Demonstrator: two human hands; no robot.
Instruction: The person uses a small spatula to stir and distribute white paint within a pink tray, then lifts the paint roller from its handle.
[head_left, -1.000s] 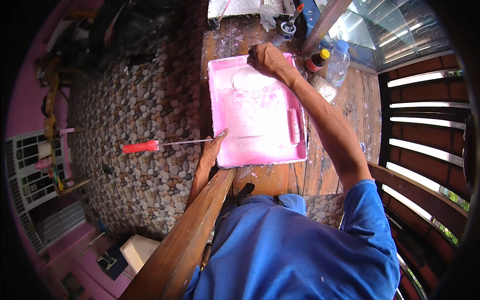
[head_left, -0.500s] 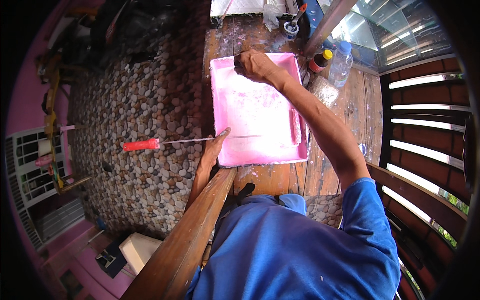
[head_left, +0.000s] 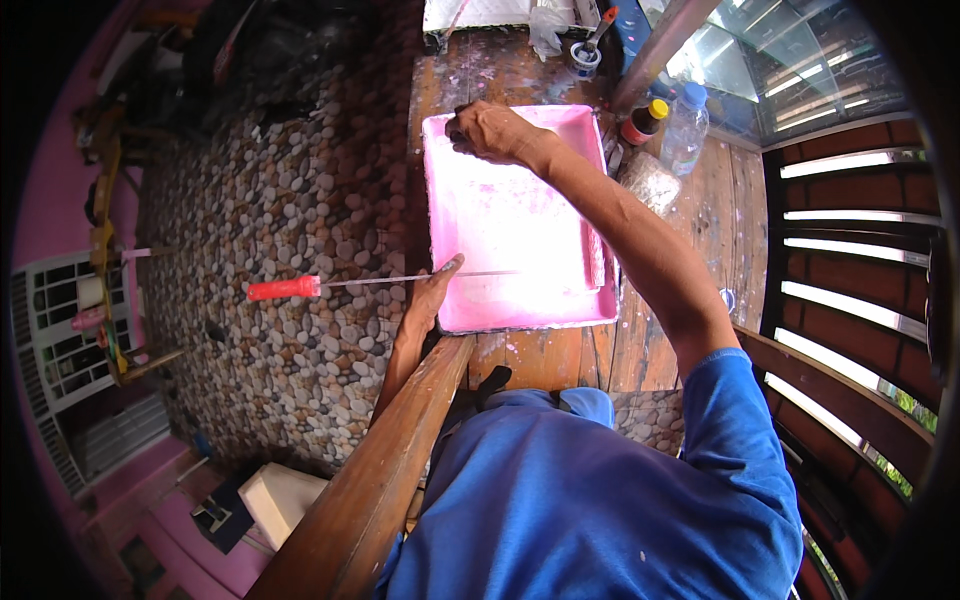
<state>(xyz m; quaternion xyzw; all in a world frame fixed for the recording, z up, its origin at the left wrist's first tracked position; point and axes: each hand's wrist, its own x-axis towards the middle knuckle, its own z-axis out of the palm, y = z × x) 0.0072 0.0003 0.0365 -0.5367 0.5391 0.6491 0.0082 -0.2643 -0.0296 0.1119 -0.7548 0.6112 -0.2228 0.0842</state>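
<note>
A pink-coated paint tray [head_left: 505, 322] lies on the wooden table in front of me. My left hand [head_left: 432, 287] grips its left rim near the close corner, thumb over the edge, the other fingers hidden. Across that rim rests a paint roller; its red handle [head_left: 284, 289] sticks out to the left, and its pink roller sleeve [head_left: 597, 258] lies along the tray's right side. Glare hides part of the rod. My right hand [head_left: 492, 132] reaches over to the tray's far left corner, fingers closed downward around something dark that I cannot make out.
Right of the tray stand a dark bottle with a yellow cap [head_left: 644, 122], a clear bottle with a blue cap [head_left: 686, 130] and a clear plastic-wrapped bundle [head_left: 650, 183]. A small tub [head_left: 585, 60] with a brush stands farther back. A wooden beam [head_left: 385, 470] runs beside my left arm.
My right hand has slid a little to the left along the tray's far side, toward its far left corner. The left hand and the roller stay nearly in place.
</note>
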